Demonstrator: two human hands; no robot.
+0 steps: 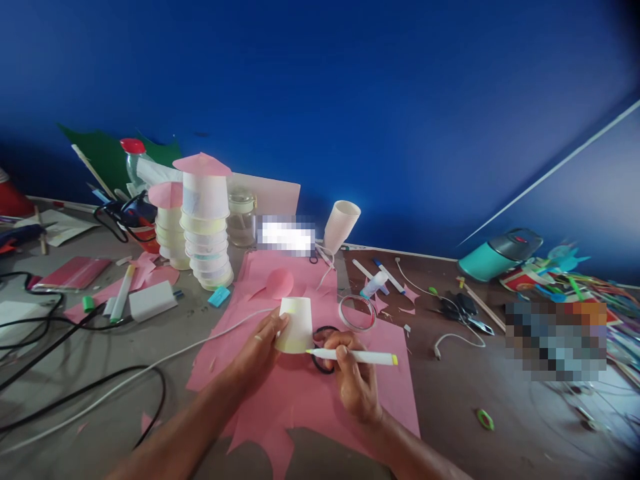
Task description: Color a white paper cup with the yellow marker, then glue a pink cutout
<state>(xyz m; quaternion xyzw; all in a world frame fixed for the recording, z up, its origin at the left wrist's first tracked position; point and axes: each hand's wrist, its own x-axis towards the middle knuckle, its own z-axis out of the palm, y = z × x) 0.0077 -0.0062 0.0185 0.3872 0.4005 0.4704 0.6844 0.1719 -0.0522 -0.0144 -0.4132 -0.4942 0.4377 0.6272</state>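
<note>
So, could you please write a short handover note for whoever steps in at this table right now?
Left hand: holds a white paper cup standing upside down on the pink paper sheet.
Right hand: fingers grip a white marker with a yellow cap end, its tip at the cup's lower edge.
Black scissors lie on the sheet behind the right hand; a tape roll sits just beyond them.
Done: two stacks of cups topped with pink paper cones stand at the back left; the sheet has cut-out edges.
Left: whether the cup bears any marks cannot be told.
</note>
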